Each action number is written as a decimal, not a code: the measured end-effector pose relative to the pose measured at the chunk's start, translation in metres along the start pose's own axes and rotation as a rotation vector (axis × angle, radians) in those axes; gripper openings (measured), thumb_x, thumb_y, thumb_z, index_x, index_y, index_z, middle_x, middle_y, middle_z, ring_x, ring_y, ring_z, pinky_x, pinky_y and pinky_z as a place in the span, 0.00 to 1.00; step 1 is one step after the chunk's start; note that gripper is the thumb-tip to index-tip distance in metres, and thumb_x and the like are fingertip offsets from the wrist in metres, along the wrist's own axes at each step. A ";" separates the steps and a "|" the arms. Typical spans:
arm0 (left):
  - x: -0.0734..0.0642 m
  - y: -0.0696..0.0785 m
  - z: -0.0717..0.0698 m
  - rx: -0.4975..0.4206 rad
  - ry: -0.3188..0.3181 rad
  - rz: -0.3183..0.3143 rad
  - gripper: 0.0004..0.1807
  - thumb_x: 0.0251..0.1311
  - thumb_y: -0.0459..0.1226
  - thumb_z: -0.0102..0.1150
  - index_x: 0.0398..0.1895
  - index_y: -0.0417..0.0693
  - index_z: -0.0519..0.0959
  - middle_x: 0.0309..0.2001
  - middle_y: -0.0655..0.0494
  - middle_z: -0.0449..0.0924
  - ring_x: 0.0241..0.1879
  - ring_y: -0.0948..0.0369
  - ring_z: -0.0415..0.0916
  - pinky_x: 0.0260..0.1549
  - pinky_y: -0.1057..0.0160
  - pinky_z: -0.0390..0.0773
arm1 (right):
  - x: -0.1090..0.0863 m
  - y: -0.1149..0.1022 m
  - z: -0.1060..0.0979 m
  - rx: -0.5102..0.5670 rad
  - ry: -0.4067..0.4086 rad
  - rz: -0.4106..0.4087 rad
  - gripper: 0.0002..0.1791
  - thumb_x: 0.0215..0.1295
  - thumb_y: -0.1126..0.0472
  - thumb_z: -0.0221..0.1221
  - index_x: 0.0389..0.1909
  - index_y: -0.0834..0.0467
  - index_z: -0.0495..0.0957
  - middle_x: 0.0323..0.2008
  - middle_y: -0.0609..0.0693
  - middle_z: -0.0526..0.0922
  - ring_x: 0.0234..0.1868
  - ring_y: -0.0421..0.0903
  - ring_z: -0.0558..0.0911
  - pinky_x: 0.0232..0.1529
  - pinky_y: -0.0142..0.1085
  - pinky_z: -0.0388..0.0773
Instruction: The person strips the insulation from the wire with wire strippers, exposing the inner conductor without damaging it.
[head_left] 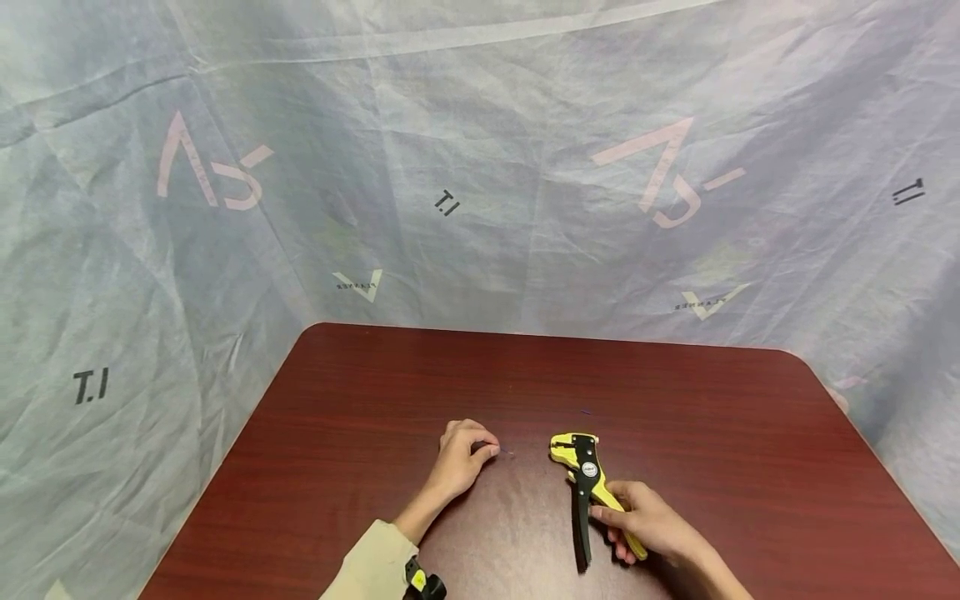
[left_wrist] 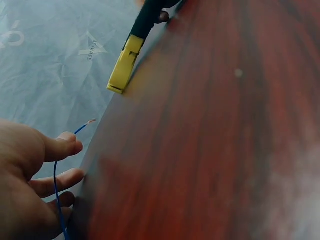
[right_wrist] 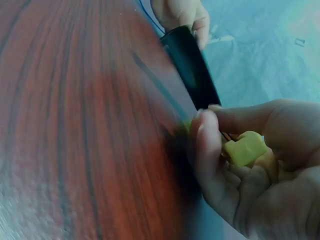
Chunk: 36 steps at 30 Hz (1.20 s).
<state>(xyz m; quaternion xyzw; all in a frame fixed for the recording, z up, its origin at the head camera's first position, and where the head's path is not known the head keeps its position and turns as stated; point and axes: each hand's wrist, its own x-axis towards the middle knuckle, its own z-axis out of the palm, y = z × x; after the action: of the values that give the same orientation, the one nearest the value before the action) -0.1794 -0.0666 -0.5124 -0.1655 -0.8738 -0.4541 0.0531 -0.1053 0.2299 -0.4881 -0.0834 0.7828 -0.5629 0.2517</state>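
Note:
Between its thumb and fingers, my left hand (head_left: pixel 459 462) pinches a thin blue wire (left_wrist: pixel 55 175). In the left wrist view, bare copper strands (left_wrist: pixel 91 121) stick out of the wire's end, past the thumb. A yellow and black wire stripper (head_left: pixel 589 475) is to the right of that hand, its head apart from the wire. My right hand (head_left: pixel 643 518) grips the yellow handle of the stripper. The black handle (right_wrist: pixel 192 65) stands spread away from the yellow one, outside the fingers. Part of the yellow handle is hidden by the right hand.
A dark red-brown wooden table (head_left: pixel 360 383) lies under both hands. A small bluish scrap (head_left: pixel 587 411) rests on it beyond the stripper's head. Printed grey cloth (head_left: pixel 480 167) hangs behind the table and at its sides. A camera strap (head_left: pixel 420 577) circles the left wrist.

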 end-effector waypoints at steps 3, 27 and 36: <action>0.000 0.000 0.002 0.001 0.004 0.002 0.03 0.59 0.34 0.67 0.29 0.47 0.87 0.41 0.52 0.83 0.50 0.52 0.70 0.52 0.49 0.62 | 0.001 -0.002 0.003 -0.183 0.092 -0.034 0.13 0.67 0.57 0.63 0.35 0.64 0.76 0.18 0.49 0.78 0.13 0.37 0.77 0.14 0.35 0.77; 0.002 -0.008 0.009 0.176 0.042 0.102 0.02 0.54 0.36 0.71 0.30 0.50 0.87 0.39 0.54 0.80 0.44 0.56 0.70 0.43 0.58 0.64 | 0.003 -0.007 0.020 -0.805 0.474 -0.094 0.16 0.41 0.52 0.76 0.14 0.40 0.74 0.14 0.31 0.74 0.19 0.29 0.66 0.21 0.28 0.62; 0.002 -0.008 0.005 0.138 0.009 0.079 0.02 0.57 0.37 0.69 0.32 0.49 0.87 0.35 0.55 0.82 0.41 0.58 0.72 0.47 0.55 0.67 | 0.000 -0.008 0.013 -0.783 0.410 -0.116 0.12 0.45 0.51 0.75 0.24 0.42 0.79 0.18 0.32 0.77 0.21 0.26 0.68 0.22 0.28 0.64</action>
<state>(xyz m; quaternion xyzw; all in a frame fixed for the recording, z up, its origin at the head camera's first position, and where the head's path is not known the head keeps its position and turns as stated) -0.1840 -0.0658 -0.5209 -0.1939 -0.8955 -0.3912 0.0860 -0.0998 0.2160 -0.4834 -0.1029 0.9647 -0.2423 0.0086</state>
